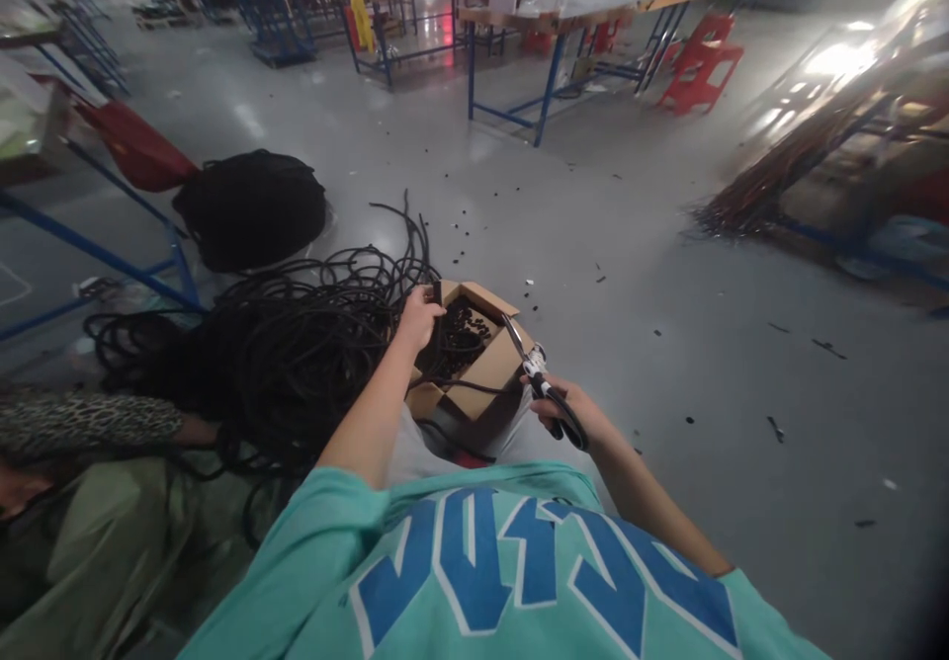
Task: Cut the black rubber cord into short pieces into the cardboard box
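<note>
My left hand (pixel 420 318) is closed round a piece of black tubing (pixel 437 294) at the left edge of an open cardboard box (pixel 489 371). Small black cut pieces (pixel 466 324) lie inside the box, between my legs. To the box's right, my right hand (pixel 567 405) grips black-handled scissors (pixel 535 369), their blades pointing up and left toward the box. Whether the blades are parted is hard to see. A large tangled heap of black tubing (pixel 297 334) spreads on the floor to the left, and a strand crosses the box's near side.
Another person's patterned sleeve (pixel 89 421) is at the lower left beside the heap. Behind it sits a round black bundle (pixel 252 207). Blue-legged tables (pixel 545 97) and a red stool (pixel 701 65) stand farther off. At right, a rack holds long dark strands (pixel 786 166). Scraps dot the floor.
</note>
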Demonstrator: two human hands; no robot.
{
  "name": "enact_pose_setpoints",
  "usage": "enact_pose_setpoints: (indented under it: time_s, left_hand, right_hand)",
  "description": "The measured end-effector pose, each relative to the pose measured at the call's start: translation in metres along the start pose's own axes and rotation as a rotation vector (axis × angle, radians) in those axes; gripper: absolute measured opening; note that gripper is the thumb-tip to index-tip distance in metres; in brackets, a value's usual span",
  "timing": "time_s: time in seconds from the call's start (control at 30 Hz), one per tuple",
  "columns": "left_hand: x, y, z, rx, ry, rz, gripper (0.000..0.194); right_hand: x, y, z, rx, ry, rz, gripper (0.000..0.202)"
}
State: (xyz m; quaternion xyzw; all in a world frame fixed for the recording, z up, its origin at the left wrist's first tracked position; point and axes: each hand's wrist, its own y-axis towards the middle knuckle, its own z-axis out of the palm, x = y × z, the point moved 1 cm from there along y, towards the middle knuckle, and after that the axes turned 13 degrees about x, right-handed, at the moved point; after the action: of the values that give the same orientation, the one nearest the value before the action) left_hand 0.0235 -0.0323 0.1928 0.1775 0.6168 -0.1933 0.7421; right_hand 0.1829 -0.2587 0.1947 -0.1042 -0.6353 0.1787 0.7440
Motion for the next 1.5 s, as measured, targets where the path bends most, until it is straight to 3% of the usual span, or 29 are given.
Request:
enact_pose_setpoints:
  time_s: [0.1,0.27,0.47,0.73,1.03,1.23,1.5]
  left_hand:
    - [-0.010,-0.036,0.004,0.102,-0.107,0.030,0.036]
    - [-0.046,-0.091,0.017,0.193,-0.060,0.012,0.040]
    - [-0.072,-0.128,0.035,0.186,0.078,-0.012,0.026]
    - [-0.082,-0.150,0.048,0.148,0.376,0.004,0.026]
    - [-0.095,-0.160,0.060,0.155,0.672,0.082,0.018]
    - [-0.093,-0.163,0.064,0.156,0.657,0.098,0.015]
    - [-0.091,-0.163,0.063,0.163,0.659,0.050,0.017]
  right_hand:
    - [0.000,0.000,0.002,0.026,-0.045,-0.027,0.055]
    - [0.016,-0.005,0.013,0.109,-0.234,-0.134,0.050]
    - [0.034,-0.022,0.024,0.120,-0.495,-0.152,0.061]
    - [0.050,-0.040,0.040,0.079,-0.642,-0.187,0.058]
    - [0.055,-0.042,0.048,0.094,-0.699,-0.260,0.054]
    - [0.051,-0.042,0.053,0.070,-0.607,-0.326,0.052]
    - [0.048,-0.043,0.059,-0.001,-0.588,-0.276,0.044]
